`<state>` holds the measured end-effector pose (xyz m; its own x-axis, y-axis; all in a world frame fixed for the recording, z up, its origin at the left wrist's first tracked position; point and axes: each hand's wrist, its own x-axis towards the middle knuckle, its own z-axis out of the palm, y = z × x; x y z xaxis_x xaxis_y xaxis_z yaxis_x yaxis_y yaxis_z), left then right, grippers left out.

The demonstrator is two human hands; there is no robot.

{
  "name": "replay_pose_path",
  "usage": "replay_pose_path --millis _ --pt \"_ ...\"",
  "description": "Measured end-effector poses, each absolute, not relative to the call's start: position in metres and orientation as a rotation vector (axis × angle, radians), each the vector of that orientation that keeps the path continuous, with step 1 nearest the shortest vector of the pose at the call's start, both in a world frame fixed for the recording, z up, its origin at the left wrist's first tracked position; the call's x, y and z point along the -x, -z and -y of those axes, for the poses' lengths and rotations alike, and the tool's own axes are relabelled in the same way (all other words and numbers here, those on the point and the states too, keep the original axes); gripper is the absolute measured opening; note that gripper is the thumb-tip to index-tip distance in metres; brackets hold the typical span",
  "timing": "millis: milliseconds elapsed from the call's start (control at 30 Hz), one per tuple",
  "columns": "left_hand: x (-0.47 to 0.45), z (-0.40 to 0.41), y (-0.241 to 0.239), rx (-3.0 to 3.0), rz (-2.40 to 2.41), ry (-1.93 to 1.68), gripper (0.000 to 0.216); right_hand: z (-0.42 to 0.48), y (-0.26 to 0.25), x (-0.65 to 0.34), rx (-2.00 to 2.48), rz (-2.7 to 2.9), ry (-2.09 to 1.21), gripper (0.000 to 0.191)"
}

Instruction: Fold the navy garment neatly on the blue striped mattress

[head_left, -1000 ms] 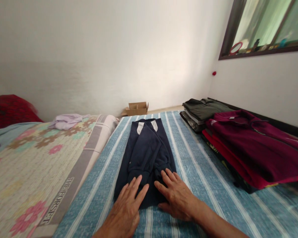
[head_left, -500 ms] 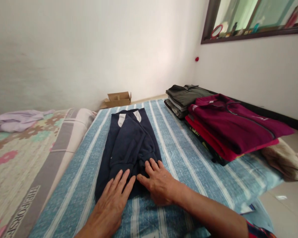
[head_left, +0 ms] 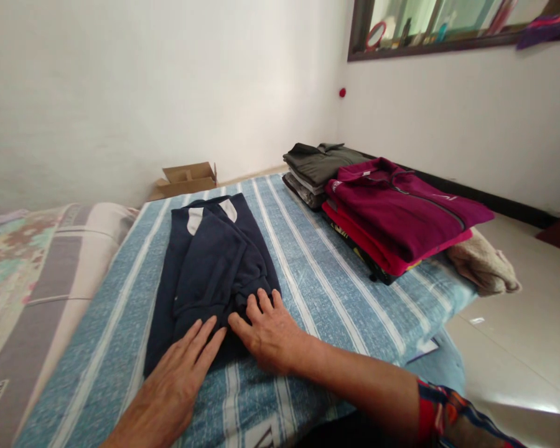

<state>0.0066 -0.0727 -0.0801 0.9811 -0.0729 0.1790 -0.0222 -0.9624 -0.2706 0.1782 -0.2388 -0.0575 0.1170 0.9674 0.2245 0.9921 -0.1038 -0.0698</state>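
Observation:
A navy blue long-sleeved top (head_left: 210,255) with white patches at its far end lies on the blue striped cover (head_left: 303,280), its sleeves folded inward. My left hand (head_left: 180,370) rests on the near left part of the top, fingers stretched out and lying flat. On the near right cuff lies my right hand (head_left: 266,333), fingers spread and slightly bent, pressing on the cloth. Neither hand has anything gripped in it. The near edge of the top is partly hidden under both hands.
To the right sits a folded maroon zip garment (head_left: 415,199) on a red one, beside a stack of grey clothes (head_left: 324,165). A beige cloth (head_left: 483,261) hangs at the right edge. A cardboard box (head_left: 189,177) stands by the wall; a flowered bed cover (head_left: 42,267) lies left.
The view has turned to the right, so everything sits farther left in the picture. Both hands stay on the navy top, in nearly the same places.

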Motion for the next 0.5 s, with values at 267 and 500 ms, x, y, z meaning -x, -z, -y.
replay_pose_path --millis 267,500 --pt "-0.0131 0.0709 0.0784 2.855 -0.085 0.394 0.062 0.2364 0.0621 -0.1808 2.187 1.862 0.227 0.047" --pt "-0.0122 0.0768 0.0761 2.837 -0.051 0.415 0.066 0.2335 0.0641 -0.1789 2.212 1.871 0.212 0.049"
